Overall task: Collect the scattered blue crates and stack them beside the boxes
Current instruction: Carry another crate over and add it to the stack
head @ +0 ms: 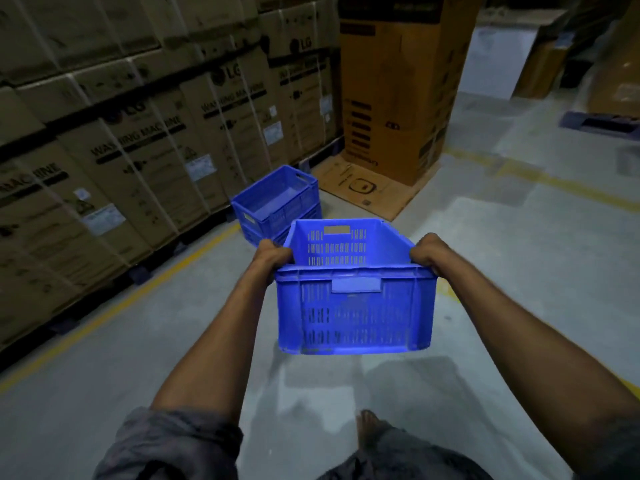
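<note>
I hold an empty blue slotted crate in the air in front of me, above the grey floor. My left hand grips its left rim and my right hand grips its right rim. Ahead, a stack of two blue crates stands on the floor beside the wall of washing machine boxes. The held crate is nearer to me than the stack and slightly to its right.
A tall brown carton stands on flattened cardboard behind the stack. A yellow floor line runs along the boxes' dark pallets. A blue pallet lies at far right. My bare foot shows below.
</note>
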A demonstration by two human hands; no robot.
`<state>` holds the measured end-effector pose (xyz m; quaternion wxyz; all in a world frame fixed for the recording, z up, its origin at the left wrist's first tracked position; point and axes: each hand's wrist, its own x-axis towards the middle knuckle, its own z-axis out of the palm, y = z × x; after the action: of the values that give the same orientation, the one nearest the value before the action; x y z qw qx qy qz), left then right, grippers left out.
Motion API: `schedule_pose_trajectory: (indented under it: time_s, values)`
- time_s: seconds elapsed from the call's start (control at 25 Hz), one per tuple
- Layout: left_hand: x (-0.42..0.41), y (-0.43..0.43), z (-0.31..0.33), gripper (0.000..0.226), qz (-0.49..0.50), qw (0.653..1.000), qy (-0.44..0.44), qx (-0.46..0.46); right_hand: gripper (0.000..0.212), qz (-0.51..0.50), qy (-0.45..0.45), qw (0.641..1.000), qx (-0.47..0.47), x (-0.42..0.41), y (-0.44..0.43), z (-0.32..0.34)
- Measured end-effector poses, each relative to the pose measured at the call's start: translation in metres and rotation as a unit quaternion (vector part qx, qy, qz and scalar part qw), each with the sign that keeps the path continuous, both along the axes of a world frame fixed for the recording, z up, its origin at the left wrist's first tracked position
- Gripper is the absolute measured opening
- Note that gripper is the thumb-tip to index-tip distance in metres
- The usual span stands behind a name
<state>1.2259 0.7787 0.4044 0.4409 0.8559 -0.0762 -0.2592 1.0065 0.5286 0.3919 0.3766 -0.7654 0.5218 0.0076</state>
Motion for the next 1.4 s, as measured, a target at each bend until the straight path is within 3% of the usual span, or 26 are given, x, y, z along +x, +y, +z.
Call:
schedule_pose_trajectory:
  time_s: [0.16, 0.28, 0.44, 0.6, 0.72, 0.88, 1.04, 1.32, 1.4]
  values:
    - [0.087, -0.014, 0.036, 0.021, 0.034, 0.999, 0.019, -0.018, 0.013, 0.057, -0.045, 0.997, -0.001, 0.127, -0.033, 0.022]
    - [0.156, -0.017, 0.045, 0.027, 0.042, 0.999, 0.012, -0.013, 0.025, 0.089, -0.053, 0.994, 0.039, 0.217, -0.051, 0.026]
    - [0.262, -0.008, 0.024, 0.035, 0.021, 1.000, 0.013, -0.017, 0.032, 0.039, -0.072, 0.997, 0.010, 0.324, -0.047, 0.008]
    - [0.377, 0.002, -0.009, 0.055, -0.064, 0.997, -0.037, 0.038, 0.027, 0.010, -0.078, 0.994, -0.071, 0.423, -0.009, -0.007]
    - [0.460, 0.004, -0.012, 0.054, -0.041, 0.995, -0.080, 0.053, 0.028, 0.024, -0.027, 0.994, -0.103, 0.496, 0.016, -0.009]
    - [0.571, -0.001, 0.007, 0.059, -0.076, 0.985, -0.141, 0.071, 0.029, 0.027, -0.003, 0.996, -0.084, 0.579, 0.037, -0.009]
    - [0.661, -0.019, 0.001, 0.063, -0.136, 0.976, -0.155, 0.075, 0.053, -0.052, -0.052, 0.996, -0.046, 0.647, 0.035, -0.012]
    - [0.821, -0.104, -0.033, 0.048, -0.251, 0.966, -0.044, 0.031, 0.026, -0.153, -0.104, 0.982, -0.027, 0.778, -0.022, -0.050]
    - [0.862, -0.127, -0.038, 0.042, -0.255, 0.966, -0.027, 0.031, 0.014, -0.153, -0.133, 0.979, 0.035, 0.813, -0.036, -0.063]
